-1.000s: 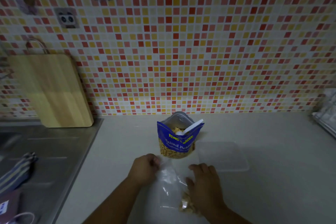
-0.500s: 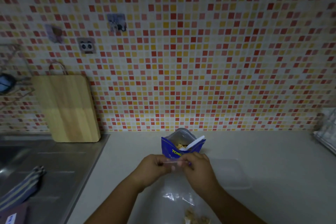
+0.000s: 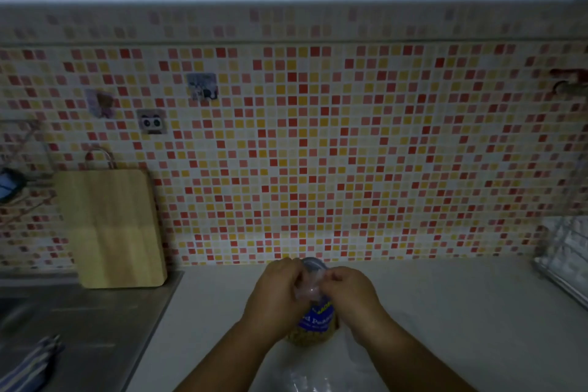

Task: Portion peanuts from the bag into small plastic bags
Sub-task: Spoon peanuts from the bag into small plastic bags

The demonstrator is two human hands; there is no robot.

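While the left hand (image 3: 273,294) and right hand (image 3: 348,293) pinch the small bag (image 3: 306,289) just near the peanut bag (image 3: 315,326), a careless tug could topple it, spilling nuts.

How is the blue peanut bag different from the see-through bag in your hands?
The peanut bag is blue with printed letters; the see-through bag is plain and clear. The peanut bag stands on the counter; the see-through bag is held up in front of it, pinched at its top by the left hand and right hand. Both are soft bags.
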